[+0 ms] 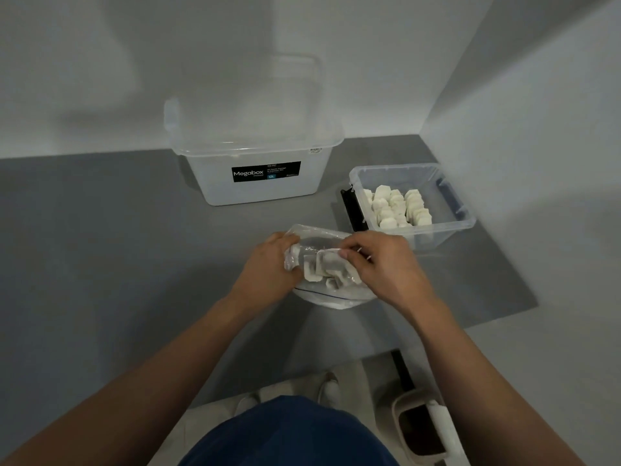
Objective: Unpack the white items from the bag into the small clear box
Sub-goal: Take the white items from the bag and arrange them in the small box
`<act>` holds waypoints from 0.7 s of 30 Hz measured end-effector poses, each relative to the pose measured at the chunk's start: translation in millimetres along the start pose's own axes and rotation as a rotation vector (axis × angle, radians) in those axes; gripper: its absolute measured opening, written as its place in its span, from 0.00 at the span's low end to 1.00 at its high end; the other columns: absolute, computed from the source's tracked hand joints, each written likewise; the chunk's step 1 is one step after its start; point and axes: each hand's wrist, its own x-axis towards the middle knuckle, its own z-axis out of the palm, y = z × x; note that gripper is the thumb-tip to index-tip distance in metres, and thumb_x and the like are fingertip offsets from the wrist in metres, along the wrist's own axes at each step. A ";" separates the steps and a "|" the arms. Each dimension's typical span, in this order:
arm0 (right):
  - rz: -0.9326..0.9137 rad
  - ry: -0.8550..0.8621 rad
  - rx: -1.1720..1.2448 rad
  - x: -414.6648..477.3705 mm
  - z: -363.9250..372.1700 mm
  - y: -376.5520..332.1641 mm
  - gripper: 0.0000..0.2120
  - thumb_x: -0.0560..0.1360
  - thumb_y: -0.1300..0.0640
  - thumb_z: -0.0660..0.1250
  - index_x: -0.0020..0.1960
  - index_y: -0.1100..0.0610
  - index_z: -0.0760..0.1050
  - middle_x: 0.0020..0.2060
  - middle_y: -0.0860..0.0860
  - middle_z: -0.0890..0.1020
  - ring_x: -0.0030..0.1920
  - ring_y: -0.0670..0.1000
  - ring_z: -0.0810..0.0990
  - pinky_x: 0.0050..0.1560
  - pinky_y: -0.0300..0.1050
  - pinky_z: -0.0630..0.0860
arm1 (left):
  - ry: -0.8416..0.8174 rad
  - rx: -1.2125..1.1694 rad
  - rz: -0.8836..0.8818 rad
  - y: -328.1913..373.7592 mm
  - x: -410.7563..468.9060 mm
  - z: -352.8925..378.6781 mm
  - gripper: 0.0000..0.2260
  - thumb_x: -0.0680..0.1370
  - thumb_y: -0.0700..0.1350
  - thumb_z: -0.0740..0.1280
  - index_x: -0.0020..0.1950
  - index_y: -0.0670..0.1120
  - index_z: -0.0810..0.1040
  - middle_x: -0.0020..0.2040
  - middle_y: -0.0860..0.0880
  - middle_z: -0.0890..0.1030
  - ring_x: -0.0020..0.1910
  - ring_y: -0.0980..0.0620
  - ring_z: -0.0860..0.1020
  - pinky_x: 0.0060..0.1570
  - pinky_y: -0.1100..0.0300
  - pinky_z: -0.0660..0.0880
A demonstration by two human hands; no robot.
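The small clear box stands on the grey worktop. A batch of white items already lies in its left half, and the right side is bare. The bag lies just beside the box's near-left corner, between your hands. Your left hand has a closed grip on the bag's bunched end, the end farther from the box. Your right hand, nearer the box, pinches the plastic over the white pieces in the bag. I cannot tell whether its fingers are inside the bag.

You look to be mid-task, working the next pieces free. The next move calls for a firm hold on them, then a short lift over the box's near wall into the bare side.
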 end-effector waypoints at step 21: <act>0.298 -0.021 -0.190 133.7 -96.9 169.2 0.06 0.78 0.57 0.70 0.47 0.52 0.85 0.44 0.49 0.86 0.44 0.51 0.83 0.48 0.43 0.78 | 0.093 -0.020 -0.134 -9.2 12.5 17.5 0.24 0.70 0.37 0.76 0.65 0.47 0.79 0.57 0.56 0.77 0.50 0.53 0.78 0.48 0.71 0.67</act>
